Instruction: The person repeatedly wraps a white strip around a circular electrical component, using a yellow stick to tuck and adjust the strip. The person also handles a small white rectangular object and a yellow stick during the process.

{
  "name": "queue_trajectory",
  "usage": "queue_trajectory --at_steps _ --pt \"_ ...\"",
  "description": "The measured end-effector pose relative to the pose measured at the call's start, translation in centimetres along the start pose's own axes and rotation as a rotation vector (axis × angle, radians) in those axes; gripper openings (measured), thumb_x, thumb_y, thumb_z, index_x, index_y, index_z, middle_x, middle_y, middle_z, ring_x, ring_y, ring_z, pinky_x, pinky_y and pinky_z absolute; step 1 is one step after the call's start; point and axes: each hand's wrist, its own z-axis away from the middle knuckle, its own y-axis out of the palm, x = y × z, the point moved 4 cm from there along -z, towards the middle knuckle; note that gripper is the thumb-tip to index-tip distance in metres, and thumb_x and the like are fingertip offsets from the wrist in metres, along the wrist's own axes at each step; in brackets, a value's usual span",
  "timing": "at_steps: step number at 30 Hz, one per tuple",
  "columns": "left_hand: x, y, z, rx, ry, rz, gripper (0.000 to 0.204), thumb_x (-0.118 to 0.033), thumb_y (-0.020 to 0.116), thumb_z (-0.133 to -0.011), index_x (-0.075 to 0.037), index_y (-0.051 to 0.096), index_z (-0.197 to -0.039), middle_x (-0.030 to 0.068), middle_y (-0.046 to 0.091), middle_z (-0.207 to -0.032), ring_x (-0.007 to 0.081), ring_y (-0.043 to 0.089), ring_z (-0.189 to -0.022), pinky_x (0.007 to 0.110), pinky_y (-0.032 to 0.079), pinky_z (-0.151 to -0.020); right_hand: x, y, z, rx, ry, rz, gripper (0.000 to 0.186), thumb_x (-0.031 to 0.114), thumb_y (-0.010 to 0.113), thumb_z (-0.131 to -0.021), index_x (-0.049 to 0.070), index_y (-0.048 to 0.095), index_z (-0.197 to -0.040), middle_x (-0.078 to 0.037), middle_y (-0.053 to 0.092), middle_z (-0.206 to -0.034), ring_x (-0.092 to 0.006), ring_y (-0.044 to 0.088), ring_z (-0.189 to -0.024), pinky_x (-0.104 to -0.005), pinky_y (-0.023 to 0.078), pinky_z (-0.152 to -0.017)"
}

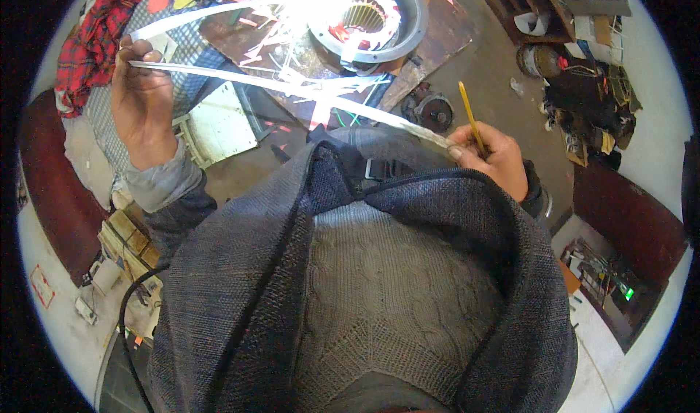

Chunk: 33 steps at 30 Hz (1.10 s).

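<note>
My left hand (142, 96) is raised at the left with its palm showing and its fingers curled in on a long white cotton-like tape (240, 79). One length of the tape runs from the fingertips toward the glare at the motor stator (363, 21). Another crosses in front of me to my right hand (499, 154), which pinches its end between thumb and finger. A thin yellow stick (470, 110), perhaps a pencil, stands up out of that same hand. The stator, with its ring of slots and reddish windings, sits inside a round grey housing (417, 19).
Housing and scattered pink and white scraps lie on a worn board (452, 30). Strong light washes out its middle. A dark round motor part (434, 113) lies below the board. Left are a white panel (222, 121) and red plaid cloth (95, 48); a wooden shelf (510, 8) stands at right.
</note>
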Motion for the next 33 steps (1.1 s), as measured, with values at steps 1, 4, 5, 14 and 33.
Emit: queue_trajectory --at_steps 1,4,5,14,33 --pt "-0.3 -1.4 0.1 -0.018 -0.022 0.040 0.035 -0.005 0.065 -0.099 0.010 0.056 -0.129 0.0100 0.066 -0.108 0.0207 0.061 -0.108 0.034 0.051 -0.088 0.6 0.5 -0.2 -0.014 -0.064 0.044 0.016 0.010 0.074 -0.091 -0.001 0.069 -0.102 -0.002 0.069 -0.085 -0.0090 0.061 -0.075 -0.0271 0.048 -0.068" --pt "-1.7 -5.6 0.3 -0.127 0.040 -0.048 0.038 -0.004 0.065 -0.099 0.011 0.053 -0.132 0.0106 0.066 -0.108 0.0204 0.062 -0.105 0.033 0.051 -0.085 1.0 2.1 -0.5 -0.087 0.057 -0.019 0.015 0.008 0.073 -0.092 -0.002 0.070 -0.102 -0.004 0.071 -0.087 -0.0101 0.064 -0.076 -0.0269 0.051 -0.068" --pt "-1.8 -6.8 0.2 -0.114 0.005 -0.042 0.040 -0.004 0.065 -0.099 0.011 0.053 -0.133 0.0106 0.066 -0.108 0.0202 0.062 -0.105 0.033 0.051 -0.085 1.2 2.5 -0.4 -0.121 0.102 -0.022 0.014 0.008 0.072 -0.092 -0.002 0.070 -0.101 -0.005 0.071 -0.086 -0.0104 0.064 -0.075 -0.0267 0.051 -0.068" --pt "-1.6 -16.5 0.6 -0.404 -0.217 -0.519 0.030 -0.006 0.062 -0.101 0.009 0.057 -0.127 0.0145 0.068 -0.115 0.0221 0.066 -0.104 0.034 0.055 -0.087 8.0 6.0 -2.4 -0.181 -0.300 0.198 0.018 0.013 0.076 -0.088 -0.001 0.071 -0.100 -0.011 0.069 -0.085 -0.0196 0.067 -0.072 -0.0305 0.052 -0.066" --pt "22.2 8.5 -0.7 0.297 -0.565 -1.061 0.031 -0.024 0.066 -0.102 -0.002 0.069 -0.125 0.0083 0.074 -0.088 0.0099 0.068 -0.063 0.022 0.055 -0.060 8.0 1.8 -11.2 -0.059 -0.566 -0.003 0.018 0.014 0.074 -0.094 -0.002 0.070 -0.102 -0.006 0.068 -0.088 -0.0082 0.060 -0.080 -0.0248 0.050 -0.072"
